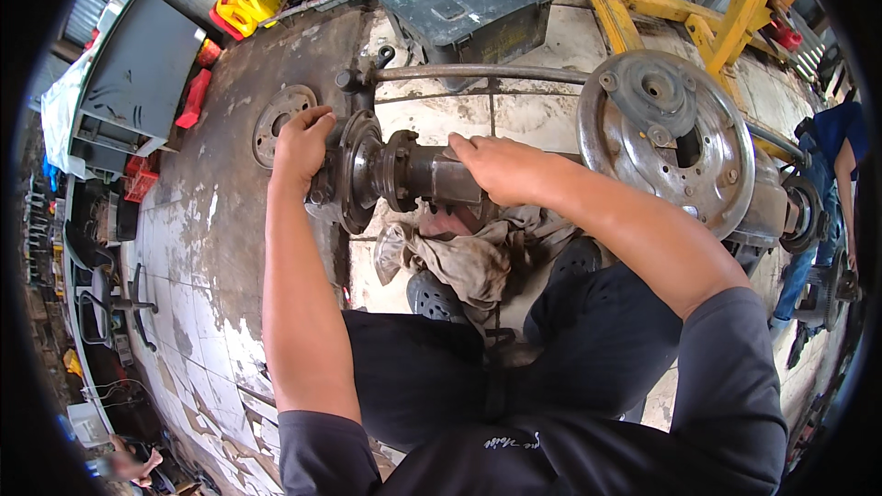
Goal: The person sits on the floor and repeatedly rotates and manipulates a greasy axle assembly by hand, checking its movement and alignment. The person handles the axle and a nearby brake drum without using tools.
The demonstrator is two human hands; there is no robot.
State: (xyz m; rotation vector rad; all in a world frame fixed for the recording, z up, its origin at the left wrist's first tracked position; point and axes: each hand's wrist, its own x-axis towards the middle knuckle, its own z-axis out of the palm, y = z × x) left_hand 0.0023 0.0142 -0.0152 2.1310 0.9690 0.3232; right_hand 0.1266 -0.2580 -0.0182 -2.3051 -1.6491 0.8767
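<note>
A dark, greasy vehicle axle point(450, 177) lies across in front of me, with a flanged hub point(360, 172) at its left end. My left hand point(305, 142) is curled over the outer end of that hub, its fingertips partly hidden. On top of the axle tube rests my right hand point(496, 168), fingers stretched out along the metal. Something greyish shows beside its fingertips; I cannot tell whether it is loose. Toward the right of the axle stands a large round metal backing plate point(648, 152). A dirty rag point(459, 262) hangs below the tube, near my shoes.
Behind the axle runs a steel rod point(478, 73), with a dark lidded box point(464, 0) beyond it. A round flange plate point(283, 115) lies on the stained floor at left. Yellow steel frame legs point(611, 5) stand far right. Another person point(822, 184) is at the right edge.
</note>
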